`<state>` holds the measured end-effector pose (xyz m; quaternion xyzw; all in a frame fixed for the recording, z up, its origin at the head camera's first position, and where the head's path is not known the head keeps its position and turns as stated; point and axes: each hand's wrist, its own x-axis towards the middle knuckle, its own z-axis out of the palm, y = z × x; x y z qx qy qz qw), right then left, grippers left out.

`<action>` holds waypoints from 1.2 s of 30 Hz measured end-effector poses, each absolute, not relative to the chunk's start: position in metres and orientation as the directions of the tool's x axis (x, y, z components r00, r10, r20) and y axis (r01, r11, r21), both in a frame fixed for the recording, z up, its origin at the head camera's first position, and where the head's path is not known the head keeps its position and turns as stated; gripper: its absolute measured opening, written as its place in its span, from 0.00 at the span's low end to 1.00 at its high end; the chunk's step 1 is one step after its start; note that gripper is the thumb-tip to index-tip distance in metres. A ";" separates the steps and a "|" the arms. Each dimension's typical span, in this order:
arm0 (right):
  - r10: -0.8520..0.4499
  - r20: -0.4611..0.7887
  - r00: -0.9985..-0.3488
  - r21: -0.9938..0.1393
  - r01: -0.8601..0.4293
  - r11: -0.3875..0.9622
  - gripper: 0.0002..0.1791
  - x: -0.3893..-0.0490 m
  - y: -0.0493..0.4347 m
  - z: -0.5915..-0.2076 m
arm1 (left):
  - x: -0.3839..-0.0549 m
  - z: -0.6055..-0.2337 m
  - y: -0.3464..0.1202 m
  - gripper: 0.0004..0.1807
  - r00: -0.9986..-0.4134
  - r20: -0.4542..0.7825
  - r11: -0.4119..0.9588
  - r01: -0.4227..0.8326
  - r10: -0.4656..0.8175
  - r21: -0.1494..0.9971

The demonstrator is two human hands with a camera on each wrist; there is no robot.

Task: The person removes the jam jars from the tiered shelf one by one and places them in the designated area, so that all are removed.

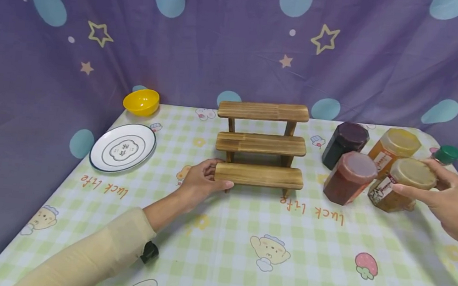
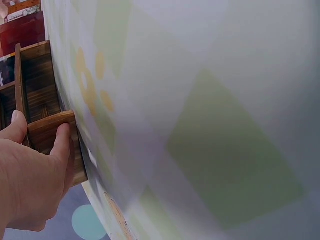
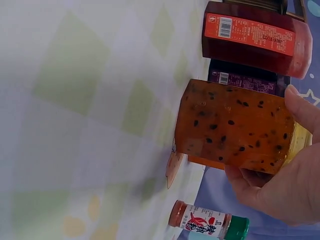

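Note:
A three-step wooden display stand [image 1: 259, 176] stands in the middle of the table. My left hand [image 1: 202, 182] grips the left end of its lowest step, the thumb at the front edge and fingers behind; the left wrist view shows this grip on the wood [image 2: 52, 127]. On the right, my right hand [image 1: 455, 197] holds an amber jar [image 1: 403, 185] with a yellowish lid, thumb and fingers around its upper part. Dark seeds fill this jar [image 3: 232, 125] in the right wrist view. Beside it are a red jar [image 1: 349, 180], a dark purple jar [image 1: 344, 145] and an orange jar [image 1: 394, 147].
A green-capped seasoning shaker [image 3: 207, 220] stands right of the jars, partly hidden behind my right hand in the head view. At the left are a white plate [image 1: 106, 149] with a dark rim and a yellow bowl [image 1: 142, 102]. A purple curtain [image 1: 205, 44] hangs behind the table.

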<state>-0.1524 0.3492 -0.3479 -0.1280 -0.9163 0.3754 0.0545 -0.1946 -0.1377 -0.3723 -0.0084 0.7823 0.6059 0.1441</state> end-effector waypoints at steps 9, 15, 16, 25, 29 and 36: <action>0.205 0.062 -0.977 -0.691 0.106 0.715 0.52 -0.156 0.351 -0.349 | -0.197 -0.371 -0.138 0.39 -0.957 -0.241 0.284 -0.190 0.160 0.940; 0.166 0.120 -0.979 -0.643 0.051 0.764 0.50 -0.157 0.351 -0.352 | -0.197 -0.371 -0.137 0.40 -0.955 -0.249 0.288 -0.196 0.160 0.937; 0.161 0.132 -0.978 -0.635 0.042 0.771 0.49 -0.157 0.352 -0.353 | -0.197 -0.371 -0.137 0.40 -0.955 -0.247 0.287 -0.194 0.163 0.938; 0.155 0.128 -0.980 -0.675 0.028 0.737 0.43 -0.158 0.353 -0.357 | -0.198 -0.370 -0.136 0.40 -0.957 -0.231 0.262 -0.181 0.174 0.948; 0.150 0.147 -0.978 -0.657 0.017 0.754 0.39 -0.157 0.346 -0.346 | -0.199 -0.371 -0.136 0.40 -0.960 -0.222 0.279 -0.169 0.169 0.945; 0.059 0.344 -0.937 -0.530 -0.142 0.836 0.33 -0.154 0.328 -0.314 | -0.195 -0.361 -0.144 0.49 -0.953 -0.180 0.424 -0.063 0.243 0.904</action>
